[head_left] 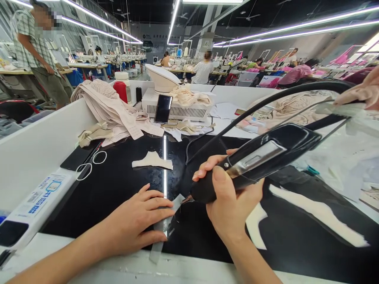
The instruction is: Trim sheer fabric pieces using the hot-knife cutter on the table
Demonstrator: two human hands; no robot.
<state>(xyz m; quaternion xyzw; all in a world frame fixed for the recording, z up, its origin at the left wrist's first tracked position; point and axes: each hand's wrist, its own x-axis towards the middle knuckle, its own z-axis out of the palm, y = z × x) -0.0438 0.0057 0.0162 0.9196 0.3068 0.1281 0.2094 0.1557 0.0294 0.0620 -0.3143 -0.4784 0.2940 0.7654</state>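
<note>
Head view: on the mat [97, 199], the left hand [138, 217] lies spread, pinning the strip [178, 202]; the right hand [226, 197] wraps the tool [260, 157], its tip [187, 199] at the strip's far end. Best keep the strip flat, the tip low, fingers [158, 203] clear of it. Left of the mat sits a box [38, 201], contents hidden. Far beyond the mat, a crate [263, 81] holds what looks like pink cloth [272, 82].

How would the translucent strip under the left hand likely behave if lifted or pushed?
The translucent strip would probably be floppy, since it looks thin like film. It is likely very light, being narrow and see-through. It might slide fairly easily without the left hand resting on it, as the black work surface looks glossy, reflecting a light.
</note>
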